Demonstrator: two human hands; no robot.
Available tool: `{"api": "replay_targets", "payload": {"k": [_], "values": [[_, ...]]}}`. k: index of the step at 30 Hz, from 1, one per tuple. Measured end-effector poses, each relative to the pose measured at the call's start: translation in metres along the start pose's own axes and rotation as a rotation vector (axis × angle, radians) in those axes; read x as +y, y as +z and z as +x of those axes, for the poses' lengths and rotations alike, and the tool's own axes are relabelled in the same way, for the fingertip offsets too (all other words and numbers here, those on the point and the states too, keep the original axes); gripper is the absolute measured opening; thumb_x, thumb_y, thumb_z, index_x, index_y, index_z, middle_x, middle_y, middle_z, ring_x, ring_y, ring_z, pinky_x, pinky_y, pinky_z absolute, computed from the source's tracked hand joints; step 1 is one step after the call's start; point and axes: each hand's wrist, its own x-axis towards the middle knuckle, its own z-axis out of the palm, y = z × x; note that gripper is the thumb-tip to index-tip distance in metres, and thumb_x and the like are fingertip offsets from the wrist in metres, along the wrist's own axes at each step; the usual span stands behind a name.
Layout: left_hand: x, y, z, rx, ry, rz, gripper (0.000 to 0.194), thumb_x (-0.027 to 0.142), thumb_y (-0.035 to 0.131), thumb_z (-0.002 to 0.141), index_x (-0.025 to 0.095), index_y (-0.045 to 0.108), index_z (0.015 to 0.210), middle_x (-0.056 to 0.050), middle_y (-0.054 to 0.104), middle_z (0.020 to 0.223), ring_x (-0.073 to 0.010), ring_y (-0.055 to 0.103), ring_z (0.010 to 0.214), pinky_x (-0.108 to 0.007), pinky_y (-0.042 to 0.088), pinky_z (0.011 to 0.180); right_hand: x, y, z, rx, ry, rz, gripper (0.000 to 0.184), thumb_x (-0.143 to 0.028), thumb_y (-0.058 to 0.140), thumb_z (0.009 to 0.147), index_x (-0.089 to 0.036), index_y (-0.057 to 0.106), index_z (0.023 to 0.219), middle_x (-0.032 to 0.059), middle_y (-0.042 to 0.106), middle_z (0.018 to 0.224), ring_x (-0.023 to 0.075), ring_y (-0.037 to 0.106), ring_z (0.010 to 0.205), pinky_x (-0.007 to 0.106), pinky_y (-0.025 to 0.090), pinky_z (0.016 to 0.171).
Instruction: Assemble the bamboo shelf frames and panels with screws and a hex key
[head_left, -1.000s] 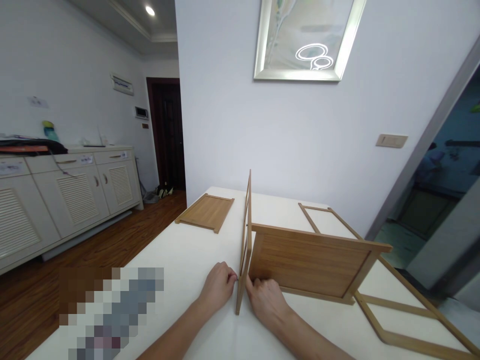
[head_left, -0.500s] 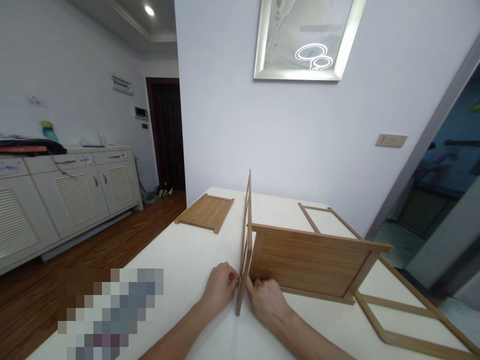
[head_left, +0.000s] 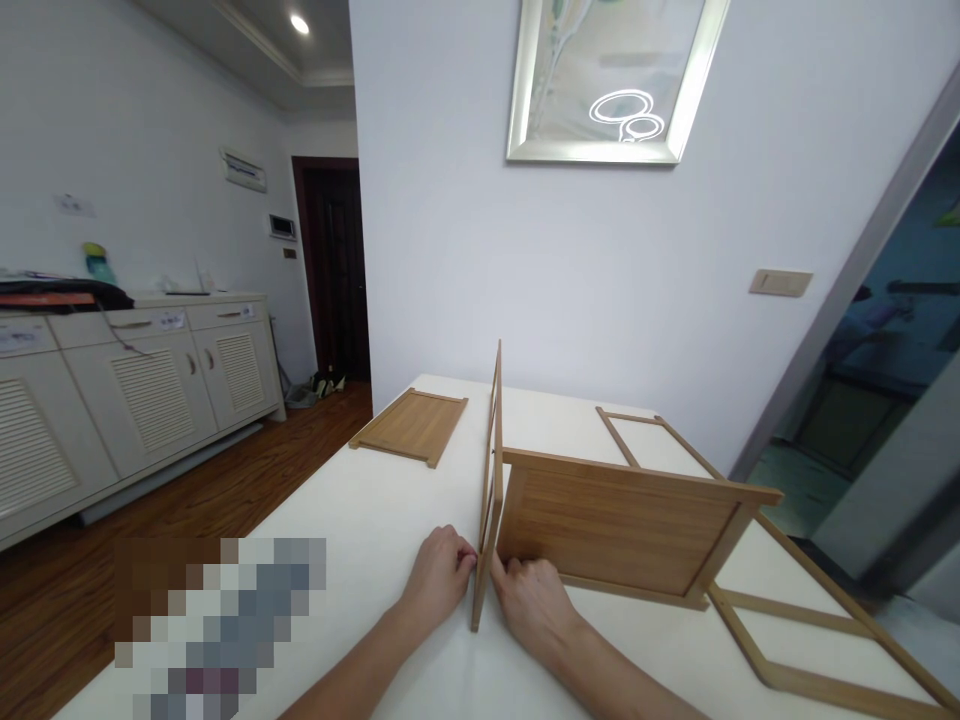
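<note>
A wooden frame point(head_left: 495, 440) stands on edge on the white table point(head_left: 360, 520), running away from me. A slatted wooden panel point(head_left: 622, 535) stands upright against its right side, meeting it near the front. My left hand point(head_left: 439, 578) is closed, its fingertips pinched against the frame's left face near the bottom; what they hold is too small to see. My right hand point(head_left: 529, 597) is curled against the frame's right face at the panel's lower corner.
A second wooden panel point(head_left: 411, 425) lies flat at the far left of the table. A large open wooden frame point(head_left: 757, 610) lies flat on the right. White cabinets point(head_left: 135, 390) line the left wall. A blurred patch covers the table's near left corner.
</note>
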Motion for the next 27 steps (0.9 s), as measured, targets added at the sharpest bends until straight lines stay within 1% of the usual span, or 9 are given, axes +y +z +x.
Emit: {"api": "replay_targets", "payload": {"k": [6,15,21,27], "values": [[0.0026,-0.0014,-0.0008,-0.006,0.010,0.030,0.022,0.017,0.051,0.083,0.017,0.069,0.072,-0.007,0.065,0.080,-0.0224,0.059,0.085,-0.032,0.041,0.078,0.0009,0.0008,0.0008,-0.003,-0.013,0.015,0.046,-0.008,0.041,0.088,-0.009,0.044,0.133,0.0153,0.072,0.084,0.0259,0.070,0.068,0.031,0.043,0.053],[-0.0004,0.0007,0.0008,-0.013,-0.003,0.043,0.021,0.013,0.052,0.083,0.018,0.070,0.073,-0.006,0.066,0.079,-0.0216,0.059,0.085,-0.031,0.041,0.079,0.0003,-0.0042,-0.0008,-0.027,0.005,0.037,0.046,-0.007,0.040,0.088,-0.011,0.044,0.133,0.0149,0.073,0.085,0.0254,0.071,0.070,0.030,0.045,0.056],[0.0014,-0.0006,0.0001,-0.020,0.007,0.045,0.021,0.013,0.052,0.083,0.018,0.070,0.073,-0.006,0.066,0.078,-0.0225,0.058,0.084,-0.032,0.040,0.076,0.0046,-0.0062,-0.0024,-0.029,-0.012,0.054,0.044,-0.006,0.041,0.086,-0.014,0.046,0.129,0.0133,0.073,0.083,0.0235,0.071,0.069,0.029,0.042,0.055],[0.0023,-0.0011,-0.0009,-0.025,0.022,0.046,0.022,0.012,0.050,0.084,0.019,0.069,0.075,-0.006,0.065,0.080,-0.0229,0.058,0.085,-0.033,0.040,0.078,0.0070,-0.0076,-0.0056,-0.001,-0.020,0.022,0.044,-0.008,0.041,0.089,-0.015,0.044,0.133,0.0128,0.072,0.084,0.0220,0.070,0.068,0.028,0.039,0.053]]}}
